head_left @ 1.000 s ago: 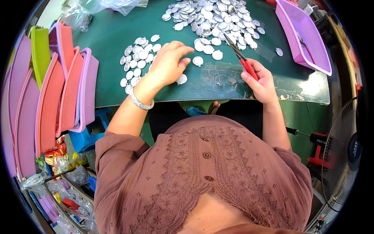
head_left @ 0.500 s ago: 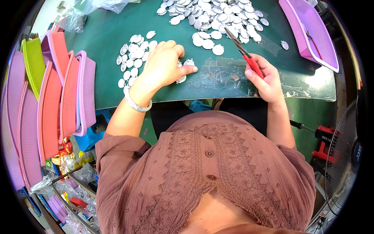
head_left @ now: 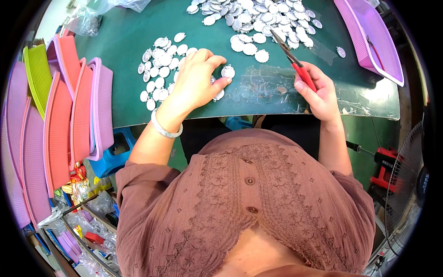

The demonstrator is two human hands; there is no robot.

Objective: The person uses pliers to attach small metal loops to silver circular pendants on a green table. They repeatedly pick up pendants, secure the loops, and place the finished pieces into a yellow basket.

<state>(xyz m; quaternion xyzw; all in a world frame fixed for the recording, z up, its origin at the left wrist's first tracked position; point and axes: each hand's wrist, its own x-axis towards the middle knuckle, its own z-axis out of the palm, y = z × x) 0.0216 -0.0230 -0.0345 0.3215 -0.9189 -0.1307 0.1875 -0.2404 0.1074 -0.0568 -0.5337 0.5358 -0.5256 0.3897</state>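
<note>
My left hand (head_left: pixel 199 81), with a pale bangle on its wrist, rests palm down on the green table. Its thumb and index finger are apart; the other fingertips are hidden. One silver oval pendant (head_left: pixel 227 71) lies just beyond the thumb tip, and another pendant (head_left: pixel 219 95) shows partly under the thumb. Left of this hand spreads a loose group of pendants (head_left: pixel 164 60). My right hand (head_left: pixel 318 90) is closed round the red handles of a pair of pliers (head_left: pixel 304 76), held above the table's near right part. The dark jaws point up and left, towards a large pendant heap (head_left: pixel 258 16).
A purple basket (head_left: pixel 353 32) holding a red-handled tool stands at the right. Several stacked baskets (head_left: pixel 60 134) in pink, purple and green line the left. A lone pendant (head_left: pixel 341 51) lies near the purple basket. A fan (head_left: pixel 406 175) stands at lower right.
My left hand has shifted slightly, and the pendant by its thumb shows more fully. The right hand with the pliers sits slightly further right in the picture, as the whole view shifted a little.
</note>
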